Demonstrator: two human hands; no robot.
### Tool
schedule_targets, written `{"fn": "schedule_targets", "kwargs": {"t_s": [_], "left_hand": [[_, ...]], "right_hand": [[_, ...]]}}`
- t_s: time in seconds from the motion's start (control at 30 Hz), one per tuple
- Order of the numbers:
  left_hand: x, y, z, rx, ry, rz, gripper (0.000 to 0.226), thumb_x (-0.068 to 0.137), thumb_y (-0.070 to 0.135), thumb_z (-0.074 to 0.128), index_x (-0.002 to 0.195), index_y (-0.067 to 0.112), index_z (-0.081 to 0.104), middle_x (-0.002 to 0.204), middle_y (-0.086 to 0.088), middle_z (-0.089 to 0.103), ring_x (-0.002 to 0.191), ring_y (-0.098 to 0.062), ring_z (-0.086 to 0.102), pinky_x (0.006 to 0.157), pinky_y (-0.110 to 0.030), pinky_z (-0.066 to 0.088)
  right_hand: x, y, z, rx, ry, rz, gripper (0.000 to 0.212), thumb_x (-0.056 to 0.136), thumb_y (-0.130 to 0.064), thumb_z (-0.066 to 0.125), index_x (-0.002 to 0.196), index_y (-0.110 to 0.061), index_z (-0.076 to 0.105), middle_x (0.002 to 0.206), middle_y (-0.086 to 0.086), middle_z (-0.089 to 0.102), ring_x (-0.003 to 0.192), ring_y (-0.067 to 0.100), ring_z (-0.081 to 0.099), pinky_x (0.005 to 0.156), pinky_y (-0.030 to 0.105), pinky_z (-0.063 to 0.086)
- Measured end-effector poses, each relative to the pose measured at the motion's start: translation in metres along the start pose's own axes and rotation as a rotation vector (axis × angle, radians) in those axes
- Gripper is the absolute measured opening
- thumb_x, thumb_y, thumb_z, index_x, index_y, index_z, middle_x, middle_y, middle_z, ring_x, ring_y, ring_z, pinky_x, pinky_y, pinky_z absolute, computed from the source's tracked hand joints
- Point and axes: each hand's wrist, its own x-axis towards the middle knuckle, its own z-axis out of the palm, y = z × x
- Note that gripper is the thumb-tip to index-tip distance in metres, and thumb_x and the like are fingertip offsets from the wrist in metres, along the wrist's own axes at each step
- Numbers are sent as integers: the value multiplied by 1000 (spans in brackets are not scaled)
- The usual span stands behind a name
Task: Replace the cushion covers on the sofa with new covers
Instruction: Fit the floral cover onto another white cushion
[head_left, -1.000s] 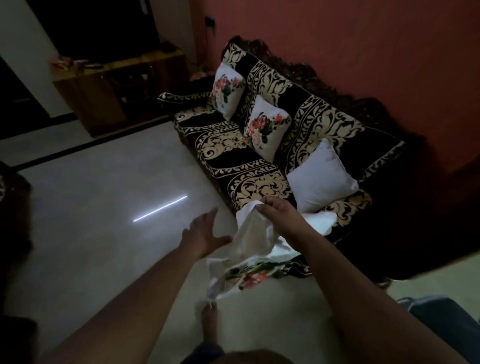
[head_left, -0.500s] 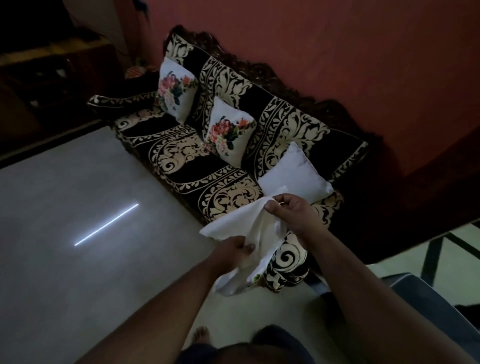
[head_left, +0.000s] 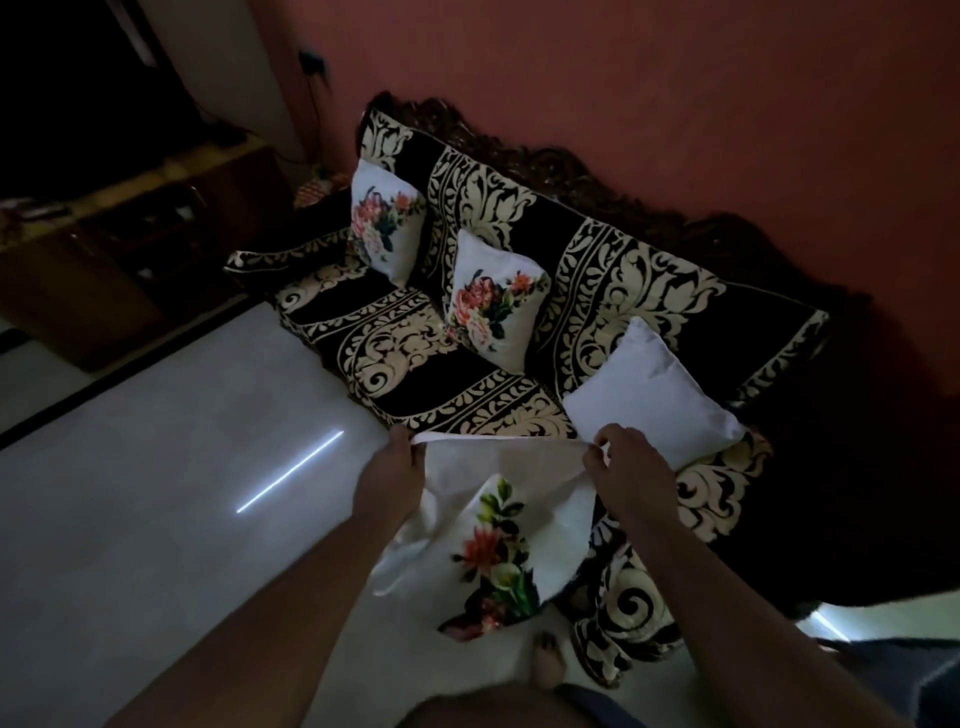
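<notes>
A white cushion cover with a flower print (head_left: 493, 540) hangs stretched between my two hands in front of the sofa. My left hand (head_left: 389, 478) grips its upper left corner and my right hand (head_left: 623, 467) pinches the upper right corner. On the black and cream patterned sofa (head_left: 415, 353) a plain white cushion (head_left: 649, 395) leans at the near end, just beyond my right hand. Two cushions in floral covers stand further along, one in the middle (head_left: 493, 306) and one at the far end (head_left: 382, 223).
A pale tiled floor (head_left: 156, 467) with a bright light streak lies left of the sofa. A dark wooden cabinet (head_left: 104, 249) stands at the far left. A red wall (head_left: 675, 104) runs behind the sofa. My bare foot (head_left: 545, 660) is below the cover.
My left hand, free a second ago, took hold of the bunched cover. Both hands then moved apart and pulled the cover flat, so the flower print now shows.
</notes>
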Motion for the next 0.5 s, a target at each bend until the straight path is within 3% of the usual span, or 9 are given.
{"fn": "schedule_targets", "kwargs": {"t_s": [0.1, 0.17, 0.23, 0.33, 0.43, 0.5], "left_hand": [[23, 11, -14, 188, 114, 53, 30, 107, 38, 41, 115, 12, 51, 90, -17, 69, 82, -40, 66, 65, -37, 39], [36, 17, -20, 262, 171, 61, 30, 108, 40, 36, 112, 15, 52, 86, -13, 68, 79, -37, 66, 63, -36, 38], [48, 19, -21, 258, 177, 4, 31, 108, 41, 33, 113, 17, 51, 87, -11, 67, 79, -36, 65, 63, -35, 40], [71, 14, -14, 24, 177, -190, 38, 102, 52, 28, 107, 25, 53, 86, -9, 70, 80, -35, 67, 71, -40, 53], [106, 0, 1, -252, 183, -311, 46, 88, 68, 20, 91, 32, 49, 82, -7, 68, 78, -34, 69, 76, -51, 59], [131, 4, 3, -337, 227, -320, 42, 90, 69, 24, 88, 34, 48, 89, -8, 65, 85, -35, 67, 76, -54, 59]], "right_hand": [[24, -1, 25, -80, -66, 111, 38, 101, -48, 44, 95, -15, 63, 94, 9, 67, 88, 32, 64, 68, 35, 45], [41, -10, 37, 61, -109, 215, 43, 103, -42, 40, 90, -11, 66, 94, 13, 69, 89, 33, 64, 70, 35, 44], [57, -21, 48, 297, -132, 341, 42, 101, -38, 40, 97, -8, 69, 102, 16, 69, 93, 33, 62, 79, 37, 46], [83, -46, 59, 646, -74, 554, 45, 93, -38, 40, 117, -10, 66, 118, 12, 66, 100, 32, 58, 90, 39, 47], [113, -76, 62, 846, 54, 633, 30, 101, -24, 41, 117, -8, 60, 115, 9, 61, 99, 29, 54, 85, 38, 44], [131, -93, 63, 888, 148, 610, 25, 104, -24, 40, 113, -8, 58, 114, 12, 62, 102, 31, 56, 86, 41, 44]]}}
